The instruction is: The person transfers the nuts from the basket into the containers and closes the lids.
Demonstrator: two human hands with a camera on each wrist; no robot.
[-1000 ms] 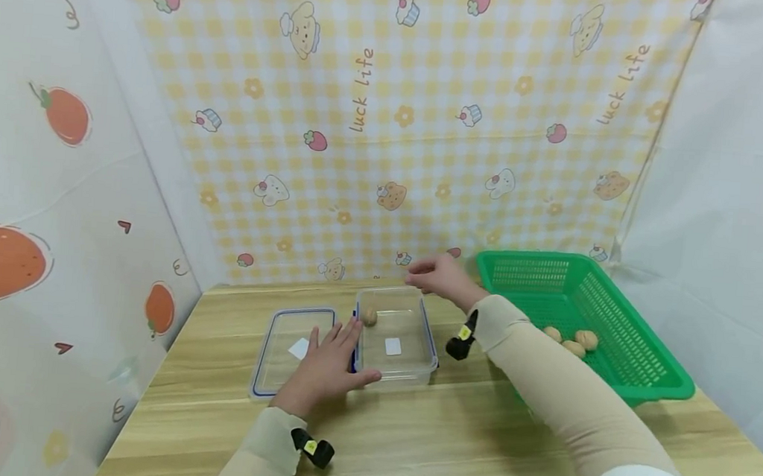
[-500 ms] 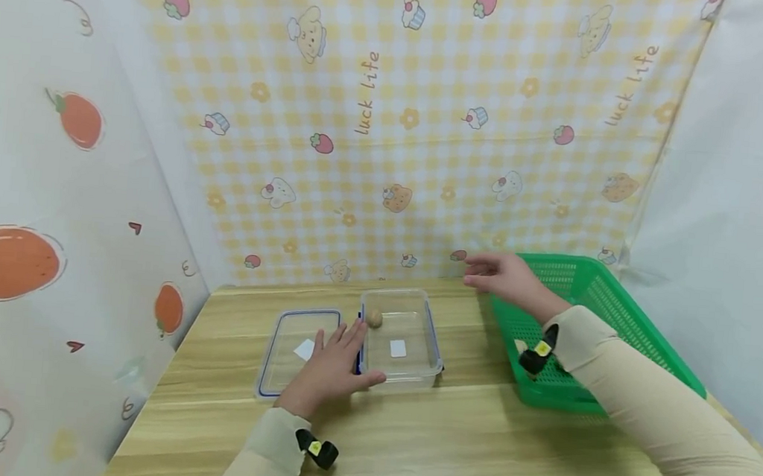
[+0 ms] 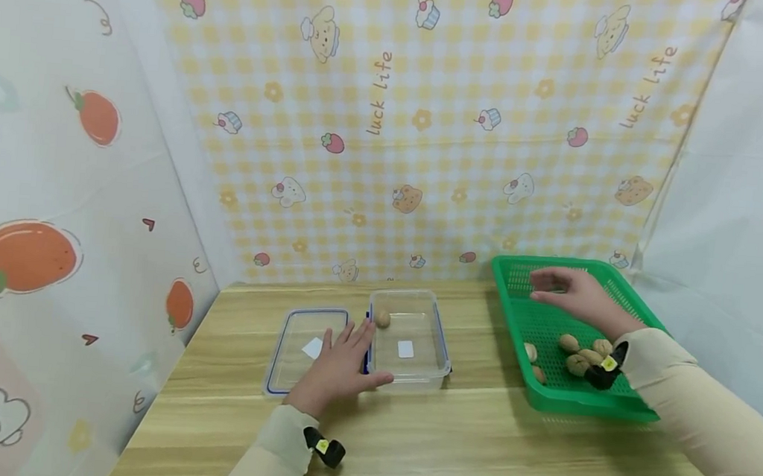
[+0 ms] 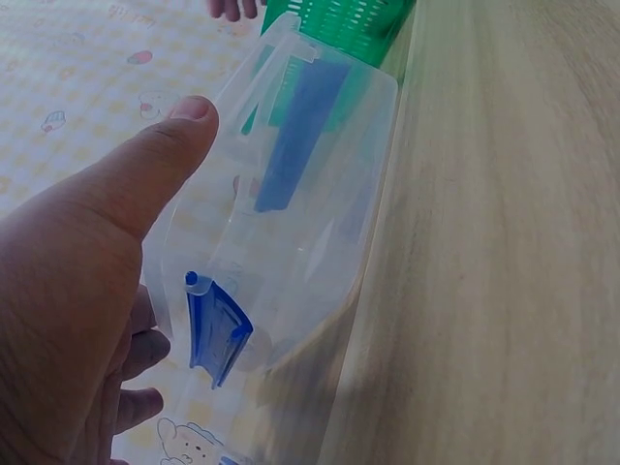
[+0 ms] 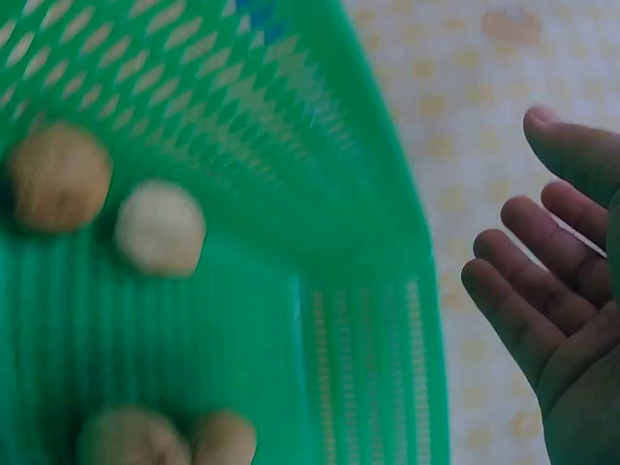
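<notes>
A clear plastic box (image 3: pixel 419 357) with a blue-edged rim stands mid-table, one walnut (image 3: pixel 382 319) in its back left corner. My left hand (image 3: pixel 339 369) rests at the box's left side, fingers spread; in the left wrist view the thumb of the left hand (image 4: pixel 87 242) is straight beside the clear box (image 4: pixel 320 232). Over the green basket (image 3: pixel 523 316) my right hand (image 3: pixel 581 297) hovers with bent, parted fingers and nothing between them. Several walnuts (image 3: pixel 568 343) lie in the basket. The right wrist view has the empty right hand (image 5: pixel 572 281) beside the basket's rim (image 5: pixel 412 213).
A clear lid with a blue seal (image 3: pixel 281 350) lies flat on the wooden table (image 3: pixel 432 451), left of the box and partly behind the left hand. A checked cloth (image 3: pixel 456 147) hangs behind the table, and white sheets hang at both sides.
My right hand has moved right, from above the box's back edge to over the green basket. The left hand has stayed beside the box. The head view has shifted slightly.
</notes>
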